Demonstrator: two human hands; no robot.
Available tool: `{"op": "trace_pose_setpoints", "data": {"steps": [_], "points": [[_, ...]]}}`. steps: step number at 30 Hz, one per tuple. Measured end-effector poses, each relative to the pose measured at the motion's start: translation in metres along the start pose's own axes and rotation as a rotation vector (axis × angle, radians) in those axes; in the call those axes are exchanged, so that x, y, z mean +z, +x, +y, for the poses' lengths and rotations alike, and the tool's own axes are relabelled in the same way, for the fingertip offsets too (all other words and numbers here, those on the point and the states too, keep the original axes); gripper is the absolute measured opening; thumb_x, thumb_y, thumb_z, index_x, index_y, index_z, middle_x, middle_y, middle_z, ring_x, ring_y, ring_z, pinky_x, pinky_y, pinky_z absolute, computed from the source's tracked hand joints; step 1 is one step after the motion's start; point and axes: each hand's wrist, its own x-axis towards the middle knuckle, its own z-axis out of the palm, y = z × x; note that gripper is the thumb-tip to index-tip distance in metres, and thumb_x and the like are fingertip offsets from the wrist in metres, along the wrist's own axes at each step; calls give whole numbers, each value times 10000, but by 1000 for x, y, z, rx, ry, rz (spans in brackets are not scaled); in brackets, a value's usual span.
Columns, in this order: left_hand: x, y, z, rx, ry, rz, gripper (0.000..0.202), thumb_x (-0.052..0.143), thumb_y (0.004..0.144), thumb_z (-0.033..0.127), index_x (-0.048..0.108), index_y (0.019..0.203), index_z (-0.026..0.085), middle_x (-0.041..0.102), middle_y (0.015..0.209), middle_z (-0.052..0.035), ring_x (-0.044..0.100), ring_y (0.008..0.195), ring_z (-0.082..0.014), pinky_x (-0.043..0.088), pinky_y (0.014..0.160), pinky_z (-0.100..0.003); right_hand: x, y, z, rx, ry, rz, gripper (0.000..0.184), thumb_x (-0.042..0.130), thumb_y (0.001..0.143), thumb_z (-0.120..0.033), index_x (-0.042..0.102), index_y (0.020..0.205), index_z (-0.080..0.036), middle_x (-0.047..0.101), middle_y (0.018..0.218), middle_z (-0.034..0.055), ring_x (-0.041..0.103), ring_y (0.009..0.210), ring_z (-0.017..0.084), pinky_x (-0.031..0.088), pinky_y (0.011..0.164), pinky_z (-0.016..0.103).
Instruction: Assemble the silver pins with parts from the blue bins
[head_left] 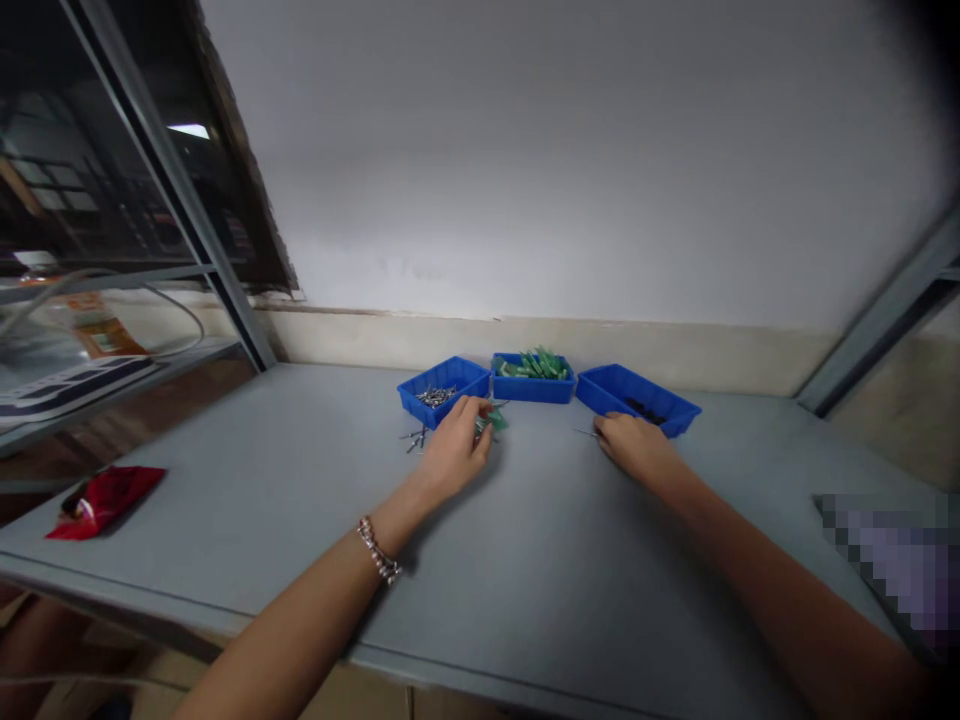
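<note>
Nearest of all, the front edge of the grey table [540, 560], and both forearms reach in over it, a beaded bracelet [379, 552] round the left wrist! Out on the right side there's a flat thing [892, 555], pixelated, so no telling what it is. Over on the left, a red packet [109, 502] lies by itself, well apart from the hands.

Now the middle, and here's the action. Left hand [456, 448]: fingers curled in, thumb facing them, gripping a small green piece [496, 419] that pokes out past the fingertips, just in front of the bins. Right hand [634, 442]: fingertips closed on a thin rod [584, 432], its end pointing left, and that hand is right up at the front of the right bin [611, 387]. A few loose pins [415, 438] lie on the table beside the left hand.

Further back, three blue bins in a row! Left bin [469, 370], metal pins inside; middle bin [534, 390], heaped with green packets [541, 364]; right bin, some dark pieces [643, 410]. Behind them, the pale wall [570, 180], and off to the left a shelf with a bottle [97, 325] of something orange.
</note>
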Motion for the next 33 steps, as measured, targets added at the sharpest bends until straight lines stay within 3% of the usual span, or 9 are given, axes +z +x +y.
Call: {"op": "trace_pose_setpoints", "data": {"steps": [7,14,17,22,26,30,33], "points": [[8,-8,14,23,-35,-166,205,513,753,297,522,924,186,520,901,-52,483,657,-135,402,678,-295,-4,-25,-36,-327,163,353,182,410,808,-224,588,813,-183,605,749,42,566,639,142,369,544,239],[12,-10,22,85,-50,-203,150,476,785,287,576,827,183,533,791,-39,476,617,-127,380,595,-259,-2,-32,-54,-424,162,493,212,390,812,-202,584,735,-165,566,638,38,532,551,129,343,496,234],[13,-11,25,107,-73,-180,150,444,804,257,572,793,179,528,762,-33,471,623,-124,377,609,-255,-2,-34,-54,-412,251,469,205,388,812,-206,583,760,-168,571,666,43,533,578,130,362,523,234],[12,-11,28,101,-125,-153,133,441,802,230,556,785,165,509,775,-28,447,597,-104,377,583,-238,-7,-37,-51,-280,673,304,200,466,779,-304,561,911,-187,565,691,8,489,536,103,381,522,218],[12,-11,27,92,-172,-149,115,456,794,223,549,782,157,502,788,-30,438,589,-96,381,567,-230,-11,-36,-50,-189,919,132,234,419,797,-369,572,788,-192,515,572,-20,450,505,108,354,490,219],[13,-11,25,110,-219,-122,109,466,793,225,547,784,152,488,780,-24,429,580,-87,383,555,-226,-10,-34,-49,-183,1001,58,315,367,818,-372,501,606,-181,474,551,-18,433,525,106,327,501,220],[14,-10,24,119,-235,-102,109,472,793,228,552,796,153,480,783,-24,419,577,-84,382,548,-226,-8,-33,-49,-179,1056,19,284,384,813,-356,491,618,-179,462,563,-21,426,531,101,323,509,218]]}}
